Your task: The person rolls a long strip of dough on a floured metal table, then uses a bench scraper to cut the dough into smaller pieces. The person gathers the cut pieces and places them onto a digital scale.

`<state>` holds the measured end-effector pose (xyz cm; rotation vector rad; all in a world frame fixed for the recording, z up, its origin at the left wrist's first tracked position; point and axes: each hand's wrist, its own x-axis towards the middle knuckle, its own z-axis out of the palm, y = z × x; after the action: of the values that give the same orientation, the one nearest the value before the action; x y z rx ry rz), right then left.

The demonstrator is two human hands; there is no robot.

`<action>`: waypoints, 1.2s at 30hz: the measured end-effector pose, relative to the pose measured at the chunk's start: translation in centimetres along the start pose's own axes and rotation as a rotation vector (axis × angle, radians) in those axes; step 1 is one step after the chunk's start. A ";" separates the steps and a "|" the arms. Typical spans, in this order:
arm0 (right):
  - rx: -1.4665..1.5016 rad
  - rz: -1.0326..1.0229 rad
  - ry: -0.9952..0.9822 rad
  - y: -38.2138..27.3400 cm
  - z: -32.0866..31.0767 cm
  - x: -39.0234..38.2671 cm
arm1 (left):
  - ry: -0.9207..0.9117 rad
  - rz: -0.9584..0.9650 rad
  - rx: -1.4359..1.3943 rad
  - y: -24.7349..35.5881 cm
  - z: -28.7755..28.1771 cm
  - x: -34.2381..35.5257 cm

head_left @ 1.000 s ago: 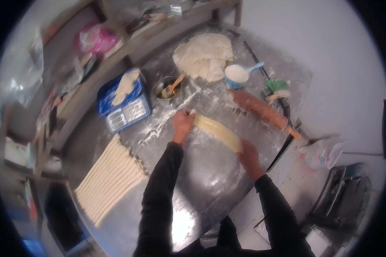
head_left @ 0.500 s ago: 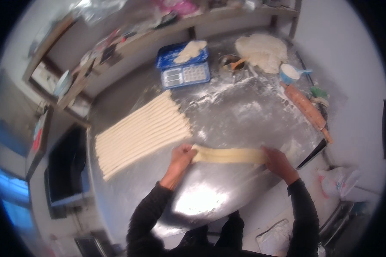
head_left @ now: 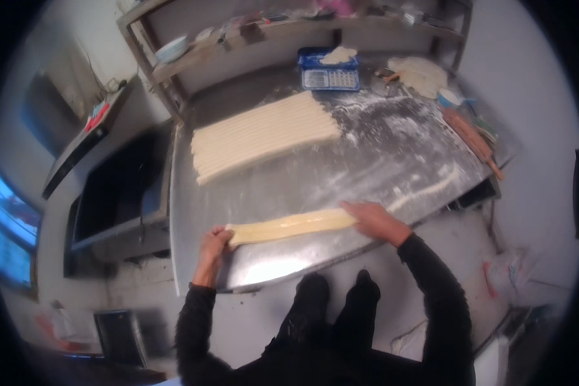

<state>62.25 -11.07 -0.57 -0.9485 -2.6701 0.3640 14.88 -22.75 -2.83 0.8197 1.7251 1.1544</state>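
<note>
A long, flat strip of pale dough (head_left: 289, 225) stretches between my hands close to the table's near edge, with a shiny band along its middle. My left hand (head_left: 212, 249) pinches its left end. At the other end, my right hand (head_left: 376, 220) grips the strip, fingers closed on it. Farther back on the metal table (head_left: 264, 183), several dough ropes (head_left: 264, 134) lie side by side in a flat block.
Along the back are a blue scale (head_left: 330, 78) with a dough piece on it, a pot (head_left: 383, 83) and a large dough mass (head_left: 421, 74). A wooden rolling pin (head_left: 469, 136) lies at right, near a flour cup (head_left: 450, 98). Shelves (head_left: 283, 31) stand behind.
The dough strip has moved left and nearer the table's front edge, held in both hands. It spans a wider gap between them now. The whole view has shifted.
</note>
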 end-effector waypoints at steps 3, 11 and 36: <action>0.004 0.122 0.003 -3.9 2.6 0.2 | 0.221 0.375 0.493 -0.9 -3.1 -3.2; 0.084 0.508 0.157 -4.8 3.0 0.8 | -0.188 0.983 0.828 3.7 10.5 -6.5; 0.412 0.504 -0.082 -2.4 0.7 4.3 | -0.471 1.025 0.721 3.6 21.8 -3.5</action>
<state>57.45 -10.27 0.34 -1.4691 -2.2479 1.0306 36.42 -16.74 -2.37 2.3837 1.2740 0.7671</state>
